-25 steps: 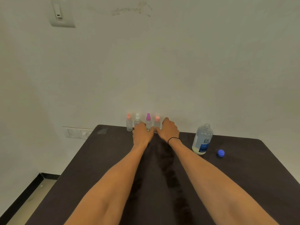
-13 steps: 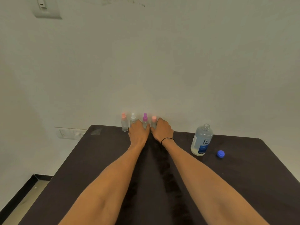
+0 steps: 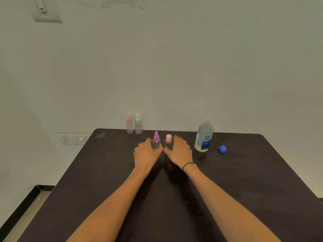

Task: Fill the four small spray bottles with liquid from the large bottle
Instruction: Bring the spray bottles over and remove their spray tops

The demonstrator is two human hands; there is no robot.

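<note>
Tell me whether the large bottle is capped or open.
Open. The large bottle stands upright with its threaded neck bare, and its blue cap lies apart on the table to its right.

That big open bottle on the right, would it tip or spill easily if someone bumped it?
Probably fairly steady: the large bottle stands upright on the table and is wide for its height. It looks mostly full, so likely heavy. A spill seems likely if it fell, since its neck is open and the blue cap lies beside it.
</note>
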